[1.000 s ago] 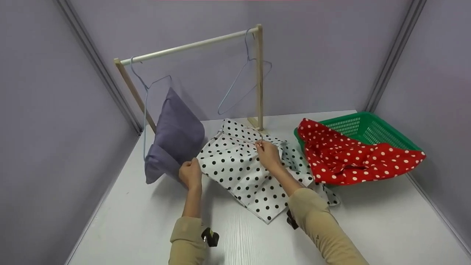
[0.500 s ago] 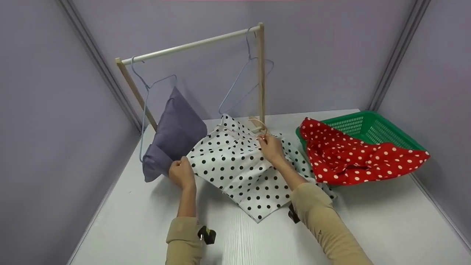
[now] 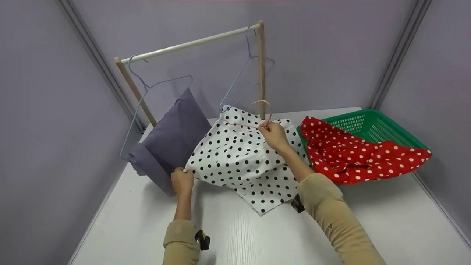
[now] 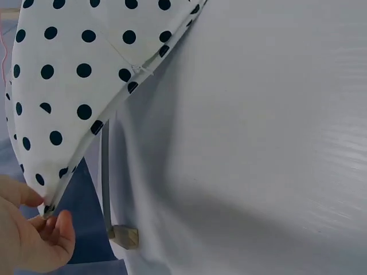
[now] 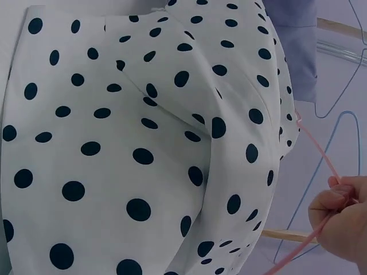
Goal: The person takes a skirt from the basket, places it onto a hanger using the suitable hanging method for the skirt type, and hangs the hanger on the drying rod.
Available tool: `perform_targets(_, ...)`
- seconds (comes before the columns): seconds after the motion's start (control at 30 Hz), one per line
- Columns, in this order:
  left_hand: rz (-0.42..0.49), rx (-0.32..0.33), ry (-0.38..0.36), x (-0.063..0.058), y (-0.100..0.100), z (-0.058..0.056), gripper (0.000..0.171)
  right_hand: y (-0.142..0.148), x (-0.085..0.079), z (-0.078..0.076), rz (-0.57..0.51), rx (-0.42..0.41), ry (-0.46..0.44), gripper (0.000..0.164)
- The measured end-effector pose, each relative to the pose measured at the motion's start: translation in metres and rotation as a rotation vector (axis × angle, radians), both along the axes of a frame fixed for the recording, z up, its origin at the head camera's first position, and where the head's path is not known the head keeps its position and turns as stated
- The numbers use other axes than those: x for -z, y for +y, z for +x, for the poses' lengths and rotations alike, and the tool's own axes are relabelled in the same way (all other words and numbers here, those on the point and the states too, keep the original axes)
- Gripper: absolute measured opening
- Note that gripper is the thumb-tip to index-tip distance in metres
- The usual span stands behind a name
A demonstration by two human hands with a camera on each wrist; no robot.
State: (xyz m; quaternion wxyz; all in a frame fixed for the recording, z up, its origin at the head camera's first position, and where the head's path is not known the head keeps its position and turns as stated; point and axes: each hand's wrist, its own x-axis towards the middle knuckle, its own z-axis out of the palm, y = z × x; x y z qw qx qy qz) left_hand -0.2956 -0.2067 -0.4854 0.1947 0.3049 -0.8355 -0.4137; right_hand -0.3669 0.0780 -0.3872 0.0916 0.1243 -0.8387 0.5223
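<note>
A white cloth with black polka dots drapes between the hands, one corner pointing down at the front. My left hand pinches its left corner; the left wrist view shows thumb and fingers on that corner. My right hand grips a pink hanger just below its hook. One arm of this hanger runs left along the cloth's upper part, its end at the cloth's edge in the right wrist view. Close behind the left hand stands a purple cushion-like fabric piece, under a blue hanger.
A wooden rack with a white rail stands at the back, a second blue hanger hooked near its right post. At right, red polka-dot cloth hangs over the front of a green basket. Grey walls enclose the white table.
The right hand has lifted the pink hanger, raising the dotted cloth's upper part. The left hand has shifted slightly left and down with its corner. The purple piece and its hanger have swung.
</note>
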Motion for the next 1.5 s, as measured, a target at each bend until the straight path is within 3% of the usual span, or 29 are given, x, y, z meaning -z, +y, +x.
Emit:
perform_targets(0.07,-0.123,0.07,-0.038,0.005,0.007,-0.001,0.038,0.002,0.004,-0.001,0.006,0.003,0.0,0.021)
perform_targets(0.13,-0.308,0.132,0.023,0.011,0.021,-0.002,0.036,0.002,0.01,-0.001,0.014,0.008,0.001,0.02)
perform_targets(0.23,-0.611,0.293,0.264,0.019,0.053,-0.003,0.024,0.002,0.016,0.0,0.019,0.016,-0.021,0.019)
perform_targets(0.3,-0.812,0.468,0.439,0.022,0.079,-0.003,0.022,0.001,0.019,0.003,0.023,0.026,-0.033,0.018)
perform_targets(0.37,-0.999,0.639,0.545,0.023,0.103,-0.002,0.025,-0.002,0.02,0.005,0.039,0.033,-0.044,0.018)
perform_targets(0.43,-1.158,0.744,0.591,0.023,0.123,-0.004,0.034,-0.005,0.019,0.007,0.059,0.032,-0.05,0.018)
perform_targets(0.53,-1.305,0.788,0.551,0.02,0.142,-0.01,0.046,-0.01,0.017,0.01,0.084,0.018,-0.051,0.018)
perform_targets(0.63,-1.328,0.808,0.464,0.016,0.151,-0.017,0.048,-0.012,0.015,0.013,0.076,-0.004,-0.055,0.018)
perform_targets(0.77,-1.26,0.882,0.402,0.015,0.152,-0.026,0.04,-0.012,0.011,0.015,0.042,-0.036,-0.069,0.017)
perform_targets(0.87,-1.162,0.926,0.432,0.019,0.149,-0.03,0.036,-0.01,0.009,0.015,0.025,-0.051,-0.078,0.016)
perform_targets(1.03,-1.038,0.948,0.563,0.026,0.145,-0.034,0.028,-0.007,0.005,0.015,0.027,-0.046,-0.117,0.019)
perform_targets(1.17,-1.066,0.938,0.578,0.028,0.143,-0.035,0.025,-0.011,0.002,0.017,0.019,-0.037,-0.148,0.015)
perform_targets(1.4,-1.185,0.872,0.45,0.025,0.145,-0.032,0.024,-0.017,0.006,0.019,0.018,0.015,-0.118,0.016)
perform_targets(1.5,-1.193,0.845,0.434,0.025,0.147,-0.03,0.025,-0.017,0.007,0.018,0.034,0.011,-0.131,0.019)
